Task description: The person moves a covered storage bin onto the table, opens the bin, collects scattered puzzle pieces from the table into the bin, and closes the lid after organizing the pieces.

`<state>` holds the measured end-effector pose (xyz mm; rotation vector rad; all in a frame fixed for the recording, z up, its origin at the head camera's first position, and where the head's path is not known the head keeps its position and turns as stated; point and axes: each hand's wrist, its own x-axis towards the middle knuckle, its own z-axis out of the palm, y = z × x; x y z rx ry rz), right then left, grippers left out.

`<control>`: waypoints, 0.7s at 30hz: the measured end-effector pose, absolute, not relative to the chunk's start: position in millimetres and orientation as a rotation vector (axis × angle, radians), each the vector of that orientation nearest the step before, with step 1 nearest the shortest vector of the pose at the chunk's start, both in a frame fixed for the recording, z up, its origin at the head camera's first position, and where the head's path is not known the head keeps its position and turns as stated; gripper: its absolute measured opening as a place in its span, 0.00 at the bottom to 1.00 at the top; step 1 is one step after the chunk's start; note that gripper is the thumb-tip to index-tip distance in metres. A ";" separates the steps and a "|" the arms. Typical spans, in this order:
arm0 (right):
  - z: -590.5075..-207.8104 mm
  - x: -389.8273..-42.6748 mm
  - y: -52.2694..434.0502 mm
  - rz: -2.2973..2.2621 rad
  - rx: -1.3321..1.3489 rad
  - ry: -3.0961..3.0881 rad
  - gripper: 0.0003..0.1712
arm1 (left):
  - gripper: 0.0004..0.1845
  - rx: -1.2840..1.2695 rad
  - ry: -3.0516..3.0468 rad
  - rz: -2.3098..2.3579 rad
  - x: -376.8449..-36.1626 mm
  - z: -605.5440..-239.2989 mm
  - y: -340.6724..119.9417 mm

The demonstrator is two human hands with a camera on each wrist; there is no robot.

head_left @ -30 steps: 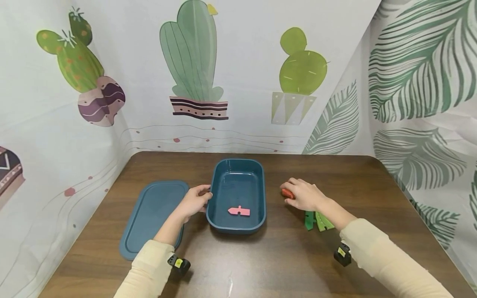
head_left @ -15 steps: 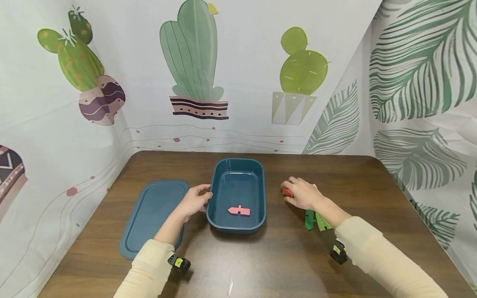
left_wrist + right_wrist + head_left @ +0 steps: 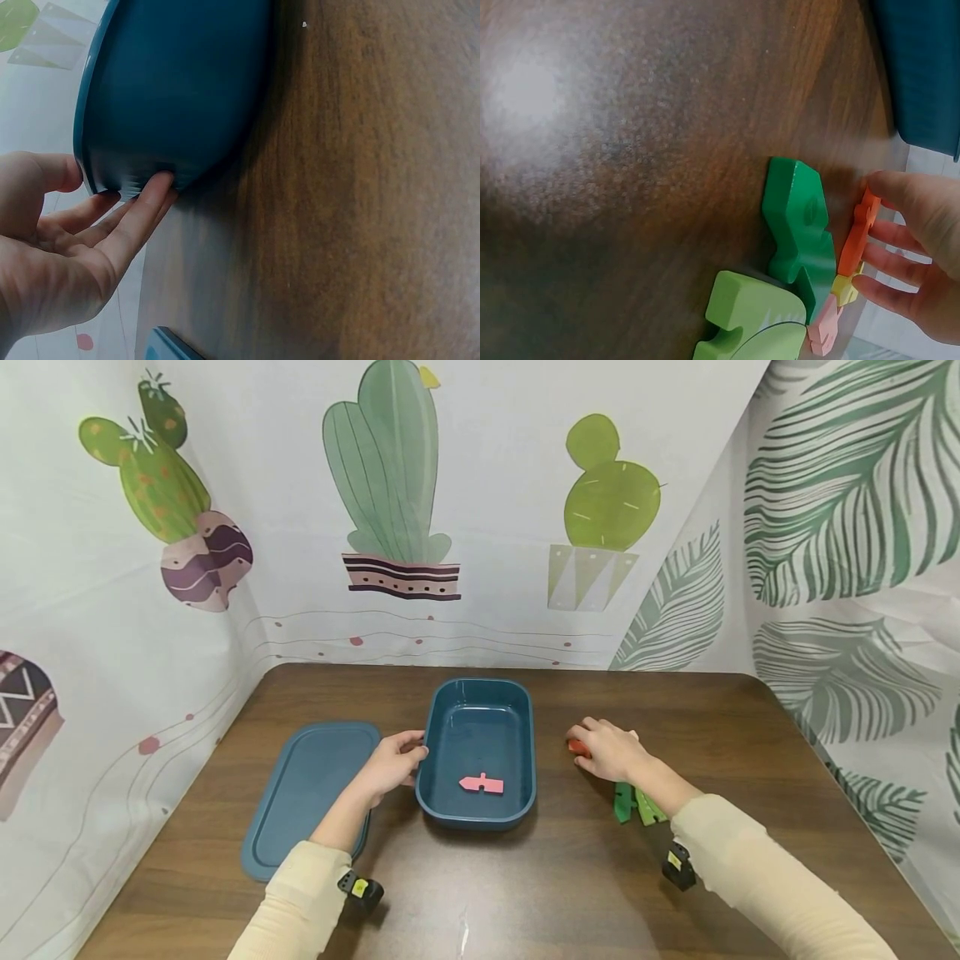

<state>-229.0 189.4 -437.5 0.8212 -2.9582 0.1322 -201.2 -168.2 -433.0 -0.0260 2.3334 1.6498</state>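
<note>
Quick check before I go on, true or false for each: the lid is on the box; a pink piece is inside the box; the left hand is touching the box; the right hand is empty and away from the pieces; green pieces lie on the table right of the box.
1. The lid is on the box. False: it lies flat on the table, left of the box.
2. A pink piece lies inside the box. True.
3. The left hand touches the box. True: its fingers rest on the outer wall.
4. The right hand is empty and clear of the pieces. False: it pinches an orange piece.
5. Green pieces lie right of the box. True.
</note>
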 end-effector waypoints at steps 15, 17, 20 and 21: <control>-444.2 -232.2 188.9 0.115 0.928 -2.849 0.18 | 0.24 -0.028 2.332 1.651 -201.5 -433.3 -168.6; -444.8 -231.9 188.5 0.118 0.937 -2.830 0.17 | 0.24 -0.029 2.335 1.652 -201.7 -433.3 -168.5; -445.3 -231.6 187.7 0.111 0.948 -2.812 0.15 | 0.24 -0.023 2.339 1.649 -202.0 -433.3 -168.5; -445.3 -231.6 187.4 0.108 0.945 -2.814 0.14 | 0.24 -0.024 2.339 1.650 -201.9 -433.1 -168.5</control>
